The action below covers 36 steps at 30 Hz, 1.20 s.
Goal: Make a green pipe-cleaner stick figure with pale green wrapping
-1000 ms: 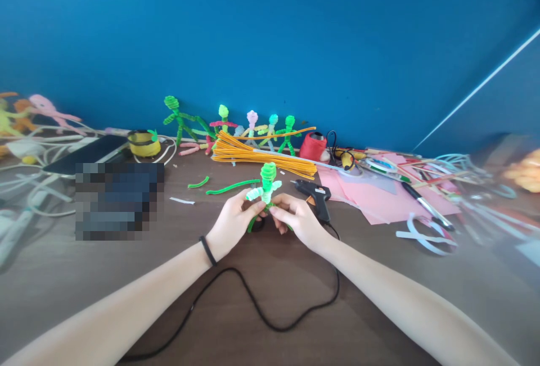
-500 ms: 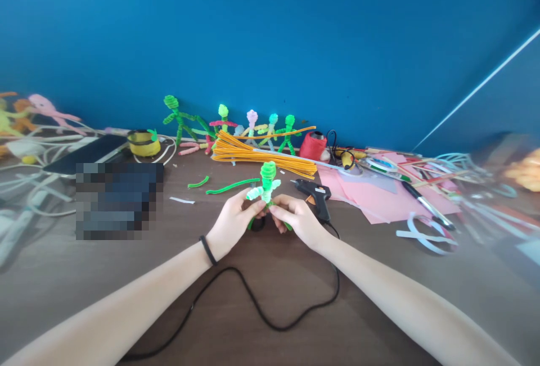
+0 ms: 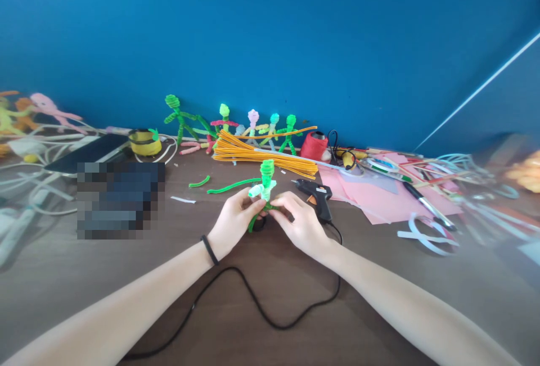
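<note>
Between my hands a small pipe-cleaner figure (image 3: 267,170) stands upright, with a green coiled head, pale mint arms and green strands below. My left hand (image 3: 234,216) pinches its lower body from the left. From the right, the thumb and fingertips of my right hand (image 3: 300,222) close on the lower body or a green strand there; the exact grip is partly hidden. Just beyond my left hand lies a loose green pipe cleaner (image 3: 234,186), with a shorter green piece (image 3: 199,182) farther left. A black hot glue gun (image 3: 317,197) rests right beside my right hand.
A bundle of orange pipe cleaners (image 3: 265,155) lies behind the figure. Several finished figures (image 3: 180,118) lean along the blue wall. Pink paper (image 3: 371,203), a marker (image 3: 426,203) and strips are at right. The glue gun's black cord (image 3: 270,324) loops in front of me.
My right hand has shifted slightly, its fingers now higher and flatter at the figure's lower body. The figure has turned a little; my left hand keeps its hold.
</note>
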### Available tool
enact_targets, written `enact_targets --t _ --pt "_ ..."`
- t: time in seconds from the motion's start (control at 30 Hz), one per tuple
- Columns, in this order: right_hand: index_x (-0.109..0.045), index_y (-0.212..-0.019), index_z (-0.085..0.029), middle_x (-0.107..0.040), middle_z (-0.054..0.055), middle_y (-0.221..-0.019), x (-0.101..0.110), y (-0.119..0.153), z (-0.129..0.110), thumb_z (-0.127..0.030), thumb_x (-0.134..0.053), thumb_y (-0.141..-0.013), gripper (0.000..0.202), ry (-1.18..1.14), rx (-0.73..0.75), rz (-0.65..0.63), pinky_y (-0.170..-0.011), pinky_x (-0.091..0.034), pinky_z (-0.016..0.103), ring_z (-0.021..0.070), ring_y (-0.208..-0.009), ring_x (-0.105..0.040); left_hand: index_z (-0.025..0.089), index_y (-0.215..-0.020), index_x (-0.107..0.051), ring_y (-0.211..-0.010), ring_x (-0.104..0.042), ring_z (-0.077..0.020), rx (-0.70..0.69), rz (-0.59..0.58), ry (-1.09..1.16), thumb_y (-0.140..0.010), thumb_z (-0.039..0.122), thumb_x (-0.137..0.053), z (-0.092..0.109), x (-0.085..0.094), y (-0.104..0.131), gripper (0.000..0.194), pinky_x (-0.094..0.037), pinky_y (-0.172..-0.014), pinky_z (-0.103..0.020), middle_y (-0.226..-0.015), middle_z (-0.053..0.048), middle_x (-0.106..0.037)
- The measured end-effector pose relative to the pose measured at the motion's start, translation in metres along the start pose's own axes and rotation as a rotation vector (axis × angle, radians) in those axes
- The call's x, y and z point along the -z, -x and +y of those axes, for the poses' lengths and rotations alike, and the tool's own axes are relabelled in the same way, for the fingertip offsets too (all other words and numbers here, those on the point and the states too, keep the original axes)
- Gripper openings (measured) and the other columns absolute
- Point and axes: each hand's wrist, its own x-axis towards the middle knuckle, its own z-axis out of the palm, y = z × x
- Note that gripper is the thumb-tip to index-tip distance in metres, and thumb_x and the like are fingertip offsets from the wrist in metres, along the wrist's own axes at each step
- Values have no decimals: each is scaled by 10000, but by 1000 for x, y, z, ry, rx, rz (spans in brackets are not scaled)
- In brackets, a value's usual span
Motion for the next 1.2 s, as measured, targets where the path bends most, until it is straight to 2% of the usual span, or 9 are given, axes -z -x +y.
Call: enact_targets --t 0.1,0.23,0.43,0.6,0.9,1.07,1.2 --pt "-518 -837 -205 -553 56 -864 -1 2 1 -245 -432 -844 95 89 21 -31 -623 -441 260 154 -748 -549 137 -687 -526 -555 -519 -98 13 -2 -11 -655 357 -623 2 -1 2 243 -417 -540 -221 -596 16 -555" --pt "-514 -800 -192 -551 50 -797 -2 3 2 -278 -461 -834 107 179 21 -21 -574 -431 248 145 -671 -541 132 -679 -537 -531 -508 -91 35 -8 -20 -636 333 -640 6 -3 4 230 -411 -518 -214 -588 16 -558" --pt "-516 -766 -177 -555 40 -762 -2 4 3 -247 -460 -834 112 200 84 36 -550 -426 220 117 -629 -531 122 -742 -567 -563 -518 -91 25 -30 -1 -637 326 -637 5 -3 4 240 -419 -539 -208 -637 7 -581" --pt "-515 -733 -168 -544 30 -710 -2 3 -1 -219 -455 -830 126 200 103 77 -528 -426 205 97 -575 -515 124 -747 -566 -553 -524 -95 10 -37 -18 -649 325 -627 4 -3 4 231 -420 -532 -204 -596 11 -577" --pt "-509 -715 -158 -572 40 -718 -1 2 -2 -281 -488 -813 158 295 115 89 -484 -425 196 89 -544 -510 141 -706 -552 -516 -502 -76 37 -27 -9 -629 312 -648 6 -4 5 211 -396 -472 -180 -587 36 -561" --pt "-508 -703 -162 -564 37 -706 -2 3 -4 -238 -471 -811 137 299 105 91 -501 -423 203 95 -560 -512 137 -733 -568 -578 -532 -84 36 -46 23 -628 295 -654 5 -3 4 208 -416 -524 -179 -653 19 -601" --pt "-513 -705 -168 -553 36 -715 -1 2 -6 -194 -457 -801 114 197 92 81 -537 -428 213 98 -577 -508 135 -746 -579 -601 -551 -103 11 -39 2 -638 294 -646 2 -2 3 203 -417 -527 -188 -665 6 -616"
